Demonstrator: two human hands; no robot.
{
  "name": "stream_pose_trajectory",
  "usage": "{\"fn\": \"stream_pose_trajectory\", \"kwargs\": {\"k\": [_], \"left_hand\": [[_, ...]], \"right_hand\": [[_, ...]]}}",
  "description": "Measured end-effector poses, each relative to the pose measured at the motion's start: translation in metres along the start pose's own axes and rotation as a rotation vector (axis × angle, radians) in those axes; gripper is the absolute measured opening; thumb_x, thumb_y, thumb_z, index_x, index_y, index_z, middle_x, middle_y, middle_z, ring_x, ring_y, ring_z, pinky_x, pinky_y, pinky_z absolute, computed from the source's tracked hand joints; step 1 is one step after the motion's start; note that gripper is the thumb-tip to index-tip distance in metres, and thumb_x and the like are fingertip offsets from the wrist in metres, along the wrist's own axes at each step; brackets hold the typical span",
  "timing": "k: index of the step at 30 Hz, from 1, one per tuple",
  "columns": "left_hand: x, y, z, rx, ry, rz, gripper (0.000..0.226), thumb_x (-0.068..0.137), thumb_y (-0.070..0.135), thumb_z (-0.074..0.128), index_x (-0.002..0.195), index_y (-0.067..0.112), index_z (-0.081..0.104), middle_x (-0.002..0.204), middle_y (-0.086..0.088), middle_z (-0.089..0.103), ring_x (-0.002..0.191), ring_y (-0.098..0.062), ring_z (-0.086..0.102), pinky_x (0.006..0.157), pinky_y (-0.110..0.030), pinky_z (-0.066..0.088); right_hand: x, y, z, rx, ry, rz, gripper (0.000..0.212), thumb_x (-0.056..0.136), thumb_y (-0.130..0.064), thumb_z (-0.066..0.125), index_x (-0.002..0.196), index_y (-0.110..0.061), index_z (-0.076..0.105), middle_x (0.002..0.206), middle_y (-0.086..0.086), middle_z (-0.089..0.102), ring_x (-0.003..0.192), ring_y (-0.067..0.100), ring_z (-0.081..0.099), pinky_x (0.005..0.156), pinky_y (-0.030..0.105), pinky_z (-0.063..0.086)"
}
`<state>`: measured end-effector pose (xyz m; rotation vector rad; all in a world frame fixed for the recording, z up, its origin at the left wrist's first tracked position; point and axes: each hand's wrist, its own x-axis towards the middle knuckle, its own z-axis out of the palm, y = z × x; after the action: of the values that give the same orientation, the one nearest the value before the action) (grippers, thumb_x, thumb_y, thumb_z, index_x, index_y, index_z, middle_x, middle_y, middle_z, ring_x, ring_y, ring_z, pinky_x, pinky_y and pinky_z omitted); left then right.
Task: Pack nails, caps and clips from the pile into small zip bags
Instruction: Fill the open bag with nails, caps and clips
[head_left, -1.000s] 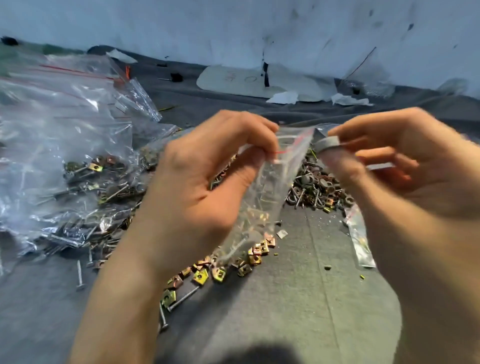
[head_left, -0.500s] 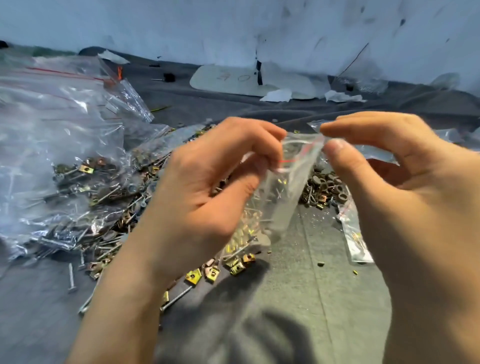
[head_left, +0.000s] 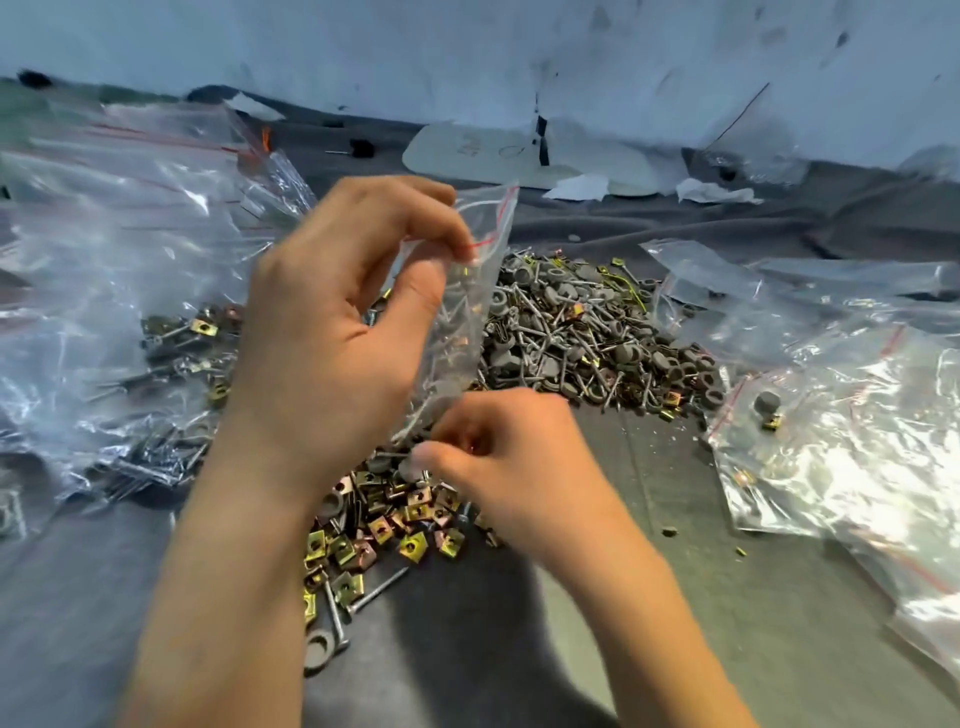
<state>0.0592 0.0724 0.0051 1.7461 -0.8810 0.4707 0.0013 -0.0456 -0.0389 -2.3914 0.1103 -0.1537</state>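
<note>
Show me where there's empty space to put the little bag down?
For the small clear zip bag, bare grey cloth lies between the right hand and the right-side clear bags, and near left below the big clear bags. Crowded: the pile of nails and grey caps, the brass square clips.

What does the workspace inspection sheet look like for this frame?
Surface: grey cloth, wrinkled at the back.
Job's things: small zip bag held up, partly filled; nails and caps pile behind it; gold clips in front.
Clutter: large bags on the left, more bags on the right; paper scraps at the back.
Hands: left hand pinches the bag's zip edge; right hand curled at the pile, grasp unclear.
Cables: thin dark line on the wall, possibly a wire.
Surroundings: white wall.
</note>
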Motion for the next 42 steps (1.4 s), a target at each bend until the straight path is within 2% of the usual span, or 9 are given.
{"fn": "stream_pose_trajectory", "kwargs": {"k": [3,7,11,15,22,26,35,39,42], "left_hand": [[0.0,0.0,-0.001,-0.028,-0.004,-0.015,0.023,0.094,0.01,0.051,0.093,0.031,0.058,0.117,0.0,0.062,0.115,-0.018,0.06,0.097,-0.033,0.049],[0.001,-0.001,-0.001,-0.054,-0.006,-0.029,0.025,0.094,0.009,0.051,0.092,0.033,0.058,0.118,0.001,0.062,0.117,-0.018,0.059,0.097,-0.031,0.047],[0.001,-0.001,-0.002,-0.08,-0.008,0.001,0.028,0.092,0.003,0.049,0.093,0.03,0.057,0.118,-0.002,0.061,0.117,-0.018,0.059,0.097,-0.026,0.046],[-0.001,0.004,-0.002,-0.123,-0.026,0.044,0.026,0.094,-0.001,0.048,0.095,0.024,0.057,0.117,-0.007,0.061,0.116,-0.018,0.059,0.094,-0.018,0.044],[-0.005,0.02,0.007,-0.27,-0.194,0.075,0.017,0.097,0.0,0.044,0.096,0.012,0.056,0.12,-0.009,0.06,0.118,-0.015,0.059,0.096,-0.018,0.043],[-0.007,0.027,0.015,-0.335,-0.328,0.092,0.014,0.1,0.009,0.046,0.094,0.009,0.058,0.119,-0.013,0.062,0.117,-0.02,0.06,0.098,-0.024,0.045],[-0.008,0.023,0.028,-0.393,-0.368,0.085,0.019,0.096,0.008,0.041,0.094,0.006,0.059,0.12,-0.015,0.06,0.116,-0.03,0.06,0.098,-0.043,0.049],[-0.008,0.024,0.027,-0.373,-0.336,0.076,0.018,0.094,0.007,0.042,0.094,0.014,0.058,0.123,-0.01,0.06,0.119,-0.022,0.059,0.098,-0.031,0.047],[-0.006,0.023,0.025,-0.338,-0.315,0.027,0.02,0.096,0.003,0.046,0.093,0.019,0.058,0.126,-0.006,0.057,0.116,-0.017,0.061,0.093,-0.022,0.047]], "right_hand": [[0.005,-0.005,0.028,-0.118,-0.04,-0.025,0.021,0.084,-0.034,0.069,0.092,-0.015,0.067,0.088,0.002,0.065,0.083,0.022,0.061,0.071,0.029,0.048],[0.007,-0.007,0.039,-0.231,0.036,-0.069,0.016,0.089,-0.024,0.06,0.099,-0.011,0.063,0.103,0.007,0.062,0.094,0.03,0.058,0.073,0.031,0.041],[0.004,-0.006,0.02,-0.112,-0.033,-0.111,0.011,0.088,-0.021,0.063,0.095,-0.015,0.069,0.095,0.004,0.067,0.091,0.023,0.061,0.081,0.034,0.049],[-0.012,-0.008,-0.026,0.141,-0.017,-0.213,0.006,0.084,-0.028,0.067,0.086,-0.023,0.07,0.079,-0.012,0.067,0.074,0.002,0.06,0.069,0.02,0.05],[-0.042,-0.013,-0.078,0.356,0.71,-0.46,0.01,0.091,-0.024,0.065,0.097,-0.03,0.06,0.088,-0.012,0.067,0.08,0.008,0.064,0.071,0.014,0.044],[-0.043,-0.012,-0.079,0.164,0.846,-0.445,0.011,0.094,-0.024,0.061,0.098,-0.033,0.056,0.094,-0.012,0.064,0.09,0.02,0.061,0.077,0.028,0.043],[-0.048,-0.005,-0.088,0.146,0.634,-0.286,0.01,0.087,-0.027,0.066,0.094,-0.034,0.069,0.091,-0.016,0.066,0.092,0.008,0.065,0.08,0.03,0.052],[-0.048,0.006,-0.094,0.365,0.491,-0.21,0.008,0.081,-0.031,0.069,0.088,-0.033,0.071,0.086,-0.007,0.07,0.078,0.011,0.068,0.069,0.017,0.048],[-0.046,0.018,-0.097,0.395,0.429,-0.187,0.009,0.077,-0.022,0.069,0.084,-0.027,0.07,0.075,0.001,0.069,0.063,0.018,0.064,0.061,0.025,0.048]]}}
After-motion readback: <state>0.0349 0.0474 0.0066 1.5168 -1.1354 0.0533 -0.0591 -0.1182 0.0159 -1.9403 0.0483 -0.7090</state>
